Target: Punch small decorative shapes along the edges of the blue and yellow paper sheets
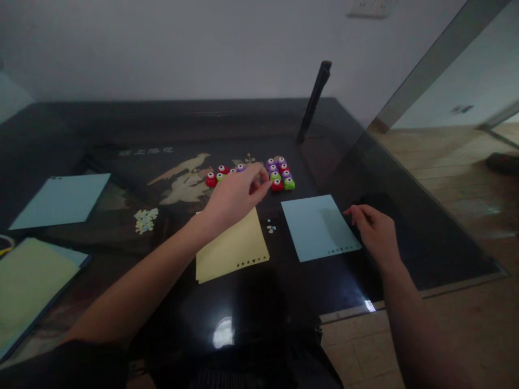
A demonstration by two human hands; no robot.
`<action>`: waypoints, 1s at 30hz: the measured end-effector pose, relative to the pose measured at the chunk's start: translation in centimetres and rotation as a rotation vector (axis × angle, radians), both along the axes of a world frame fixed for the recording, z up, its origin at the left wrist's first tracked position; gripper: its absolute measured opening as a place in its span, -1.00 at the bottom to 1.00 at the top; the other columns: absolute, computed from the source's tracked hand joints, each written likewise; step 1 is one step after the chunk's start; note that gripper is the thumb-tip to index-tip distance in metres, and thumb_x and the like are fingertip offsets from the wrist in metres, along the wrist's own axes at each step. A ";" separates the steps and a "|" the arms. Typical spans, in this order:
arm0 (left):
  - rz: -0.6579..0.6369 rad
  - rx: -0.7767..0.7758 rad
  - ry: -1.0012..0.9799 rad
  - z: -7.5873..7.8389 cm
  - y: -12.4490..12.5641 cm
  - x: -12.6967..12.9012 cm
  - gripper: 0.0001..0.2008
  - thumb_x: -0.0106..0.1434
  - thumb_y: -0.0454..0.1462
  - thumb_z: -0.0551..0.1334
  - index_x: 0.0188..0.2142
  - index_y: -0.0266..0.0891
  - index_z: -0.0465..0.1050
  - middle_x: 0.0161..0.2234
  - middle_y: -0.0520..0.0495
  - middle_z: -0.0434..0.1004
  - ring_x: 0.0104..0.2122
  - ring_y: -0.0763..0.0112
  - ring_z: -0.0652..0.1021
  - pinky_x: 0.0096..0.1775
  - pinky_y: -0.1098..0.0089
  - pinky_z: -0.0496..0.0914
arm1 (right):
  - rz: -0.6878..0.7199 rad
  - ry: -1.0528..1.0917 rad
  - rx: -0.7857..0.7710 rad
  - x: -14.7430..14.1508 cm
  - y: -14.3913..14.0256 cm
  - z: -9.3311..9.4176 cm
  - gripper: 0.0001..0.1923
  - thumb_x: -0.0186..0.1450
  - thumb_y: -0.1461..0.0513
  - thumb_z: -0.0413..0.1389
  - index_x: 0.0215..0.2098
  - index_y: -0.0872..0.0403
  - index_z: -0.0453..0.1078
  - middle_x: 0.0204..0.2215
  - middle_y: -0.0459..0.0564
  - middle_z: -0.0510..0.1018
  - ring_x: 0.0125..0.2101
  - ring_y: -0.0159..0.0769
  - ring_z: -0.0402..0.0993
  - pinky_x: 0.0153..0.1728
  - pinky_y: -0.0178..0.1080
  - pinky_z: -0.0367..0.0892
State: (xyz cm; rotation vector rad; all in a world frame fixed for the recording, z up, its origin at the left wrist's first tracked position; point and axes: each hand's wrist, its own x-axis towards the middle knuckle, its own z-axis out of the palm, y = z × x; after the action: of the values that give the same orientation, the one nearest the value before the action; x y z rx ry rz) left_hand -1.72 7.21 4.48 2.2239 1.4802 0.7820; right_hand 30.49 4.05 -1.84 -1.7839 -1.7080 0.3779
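Observation:
My left hand (239, 192) reaches over the cream paper sheets (233, 246), its thumb and fingers pinched together. Whatever lies between those fingertips is too small to make out. Just beyond it sit small craft punches in red, green and purple: a right-hand cluster (279, 174) in rows and a left-hand group (221, 175) partly covered by the hand. My right hand (375, 232) hovers by the right edge of a light blue sheet (324, 229), its fingers curled and pinched; I cannot see anything in them. Tiny paper cutouts (271, 227) lie between the cream and blue sheets.
A heap of pale paper cutouts (146, 220) lies on the dark glossy table (251, 308) to the left. Farther left are another blue sheet (65, 200) and a yellow-green stack (30, 281). A black upright rod (314, 102) stands at the back right.

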 end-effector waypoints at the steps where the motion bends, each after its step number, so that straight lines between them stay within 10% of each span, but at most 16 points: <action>1: 0.010 -0.030 0.010 -0.3 -0.5 -1.2 -0.86 0.31 -0.20 0.13 -0.22 -0.20 0.38 -0.50 0.04 0.52 -0.54 0.44 0.46 -0.46 0.45 0.24 | 0.002 0.012 -0.004 -0.2 0.0 0.1 -0.64 0.31 0.02 -0.03 -0.44 0.06 0.45 -0.64 -0.11 0.36 -0.61 -0.33 0.27 -0.53 -0.26 0.13; 11: 0.242 -0.132 0.045 -5.9 -6.0 -11.5 -0.83 0.29 -0.21 0.10 -0.23 -0.20 0.41 -0.31 -0.06 0.57 -0.32 0.30 0.56 -0.25 0.34 0.40 | 0.334 -0.017 -0.035 -6.5 0.8 2.9 -0.67 0.31 0.11 -0.06 -0.54 0.04 0.35 -0.66 -0.12 0.34 -0.59 -0.34 0.29 -0.50 -0.28 0.13; 20: 0.149 -0.030 0.217 -6.2 -6.7 -12.1 -0.71 0.30 -0.23 0.09 -0.01 -0.21 0.35 -0.01 -0.19 0.44 0.03 0.15 0.41 0.08 0.12 0.30 | 0.709 -0.168 -0.039 -15.6 3.8 2.5 -0.73 0.37 0.19 -0.07 -0.24 0.09 0.45 -0.31 0.05 0.55 -0.30 -0.20 0.45 -0.24 -0.19 0.28; 30: 0.188 -0.097 0.384 -6.3 -7.6 -11.2 -0.36 0.24 0.03 0.17 0.21 -0.26 0.19 0.17 -0.27 0.28 0.15 -0.05 0.26 0.10 0.02 0.20 | 0.786 -0.519 0.093 -17.7 4.1 -0.8 -0.35 0.28 -0.03 0.09 0.20 0.20 0.28 0.13 0.24 0.34 0.05 0.12 0.22 0.00 0.09 0.25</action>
State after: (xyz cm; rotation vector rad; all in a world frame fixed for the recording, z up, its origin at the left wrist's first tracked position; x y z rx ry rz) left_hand -12.97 -0.35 -1.84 2.2730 1.8808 0.3319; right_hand 12.79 8.15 -2.65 -1.1237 -2.7244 0.1446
